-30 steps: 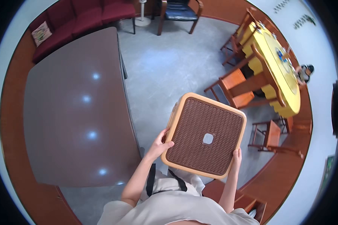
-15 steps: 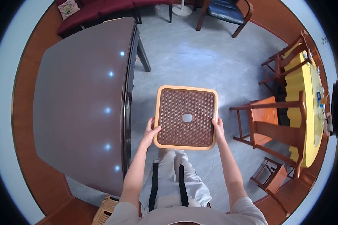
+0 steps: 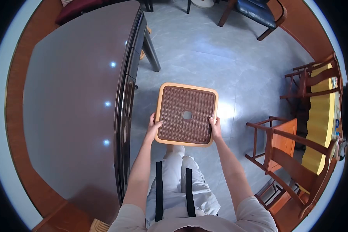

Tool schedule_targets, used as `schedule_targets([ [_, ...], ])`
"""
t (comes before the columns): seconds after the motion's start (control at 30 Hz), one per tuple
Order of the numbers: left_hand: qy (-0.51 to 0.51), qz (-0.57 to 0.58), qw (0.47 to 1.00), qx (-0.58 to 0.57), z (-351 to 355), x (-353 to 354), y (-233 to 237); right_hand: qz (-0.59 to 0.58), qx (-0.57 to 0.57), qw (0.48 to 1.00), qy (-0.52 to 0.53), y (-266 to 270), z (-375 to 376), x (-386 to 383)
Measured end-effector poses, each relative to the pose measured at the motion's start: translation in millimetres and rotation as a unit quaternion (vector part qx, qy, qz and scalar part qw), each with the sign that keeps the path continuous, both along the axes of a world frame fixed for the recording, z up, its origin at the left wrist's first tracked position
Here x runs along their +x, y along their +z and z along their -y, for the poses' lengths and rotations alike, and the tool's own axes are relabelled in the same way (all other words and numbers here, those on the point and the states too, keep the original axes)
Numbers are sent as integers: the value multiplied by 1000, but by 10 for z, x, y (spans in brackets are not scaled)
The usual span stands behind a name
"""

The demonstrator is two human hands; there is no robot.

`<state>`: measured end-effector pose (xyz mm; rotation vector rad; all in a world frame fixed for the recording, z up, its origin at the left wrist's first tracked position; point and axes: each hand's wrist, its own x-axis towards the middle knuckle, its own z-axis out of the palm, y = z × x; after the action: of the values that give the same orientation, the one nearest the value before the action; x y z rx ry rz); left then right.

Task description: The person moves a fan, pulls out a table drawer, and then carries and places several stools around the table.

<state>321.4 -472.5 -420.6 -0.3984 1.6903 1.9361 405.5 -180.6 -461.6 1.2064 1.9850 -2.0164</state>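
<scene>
stool [image 3: 186, 114]: woven seat up, held level over grey floor [image 3: 205, 58], beside table [image 3: 71, 100]
left hand [image 3: 154, 127]: closed on near-left edge
right hand [image 3: 215, 126]: closed on near-right edge

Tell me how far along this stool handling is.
Done: the stool is up off the floor. In hand: left hand and right hand grip its near corners, seat level, beside the table. Left: it is not yet set down anywhere.
</scene>
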Motion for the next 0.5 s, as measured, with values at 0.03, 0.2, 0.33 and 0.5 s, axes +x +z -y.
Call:
schedule_targets([
  [0.03,-3,4,1000,-13,17,-8,-55,6,-6,1000,6,-33,20,-30],
  [0.2,27,34,998,-34,46,25,-321,1,-37,999,-9,-52,90,-114],
  [0.33,-3,23,995,-98,57,235,-574,107,48,987,110,-130,48,-3],
  [0.5,-79,-158,920,-350,45,665,-627,200,200,920,272,299,175,271],
])
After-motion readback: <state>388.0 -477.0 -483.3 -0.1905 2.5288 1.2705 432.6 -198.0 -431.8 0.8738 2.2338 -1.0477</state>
